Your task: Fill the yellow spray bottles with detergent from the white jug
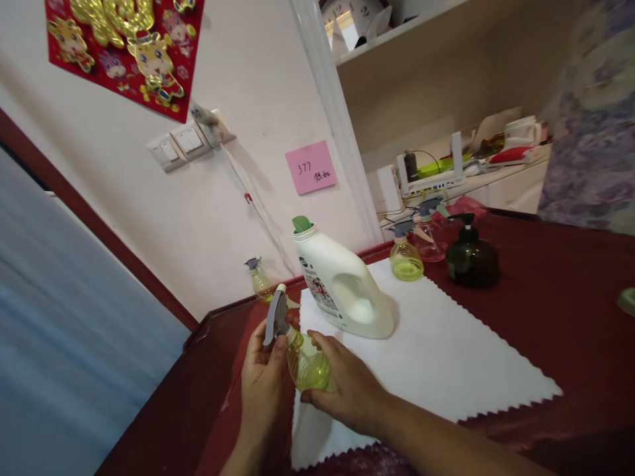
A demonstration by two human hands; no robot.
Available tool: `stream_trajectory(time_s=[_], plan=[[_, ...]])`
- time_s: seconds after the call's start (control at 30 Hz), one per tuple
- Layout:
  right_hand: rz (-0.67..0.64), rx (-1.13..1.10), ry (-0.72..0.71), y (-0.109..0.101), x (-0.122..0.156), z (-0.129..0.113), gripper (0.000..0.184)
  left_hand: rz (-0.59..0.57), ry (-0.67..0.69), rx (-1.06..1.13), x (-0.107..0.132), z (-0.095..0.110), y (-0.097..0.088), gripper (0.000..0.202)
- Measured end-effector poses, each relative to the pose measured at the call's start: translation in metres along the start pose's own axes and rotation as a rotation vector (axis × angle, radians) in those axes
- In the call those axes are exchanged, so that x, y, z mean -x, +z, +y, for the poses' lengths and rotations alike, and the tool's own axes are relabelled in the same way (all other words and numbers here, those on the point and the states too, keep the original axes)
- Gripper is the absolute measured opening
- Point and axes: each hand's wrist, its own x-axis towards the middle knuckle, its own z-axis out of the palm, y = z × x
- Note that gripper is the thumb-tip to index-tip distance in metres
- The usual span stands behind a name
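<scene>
A small yellow-green spray bottle (308,362) with a grey trigger head (276,316) is held tilted over the near left part of a white cloth (446,357). My left hand (265,360) grips it at the trigger head and neck, fingers closed. Around the clear body wraps my right hand (347,383), thumb and fingers on either side. Some yellow-green liquid shows low in the bottle. Just beyond my hands, a large white jug (342,284) with a handle stands on the cloth, its neck uncapped and a green spout (301,223) showing.
Behind the jug are another yellow spray bottle (261,281) by the wall, one more (407,259) at the cloth's far edge, a pink spray bottle (429,238) and a dark green pump bottle (471,258). A router (431,178) sits on the shelf. Dark red covering (555,291) lies over the table.
</scene>
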Motion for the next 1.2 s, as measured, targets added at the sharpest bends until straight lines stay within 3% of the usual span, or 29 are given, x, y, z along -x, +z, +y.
stream_trajectory(time_s=[0.2, 0.67, 1.2], plan=[[-0.001, 0.006, -0.005, 0.0006, -0.0007, 0.0007, 0.092, -0.054, -0.014, 0.063, -0.0029, -0.0060, 0.0017, 0.041], [0.000, 0.009, -0.004, -0.0005, 0.0006, 0.0009, 0.093, -0.017, 0.062, -0.093, -0.0022, -0.0052, -0.0008, 0.039], [-0.001, 0.020, 0.001, -0.0004, 0.0011, -0.0009, 0.093, -0.001, 0.086, -0.106, 0.0006, -0.0089, -0.0064, 0.043]])
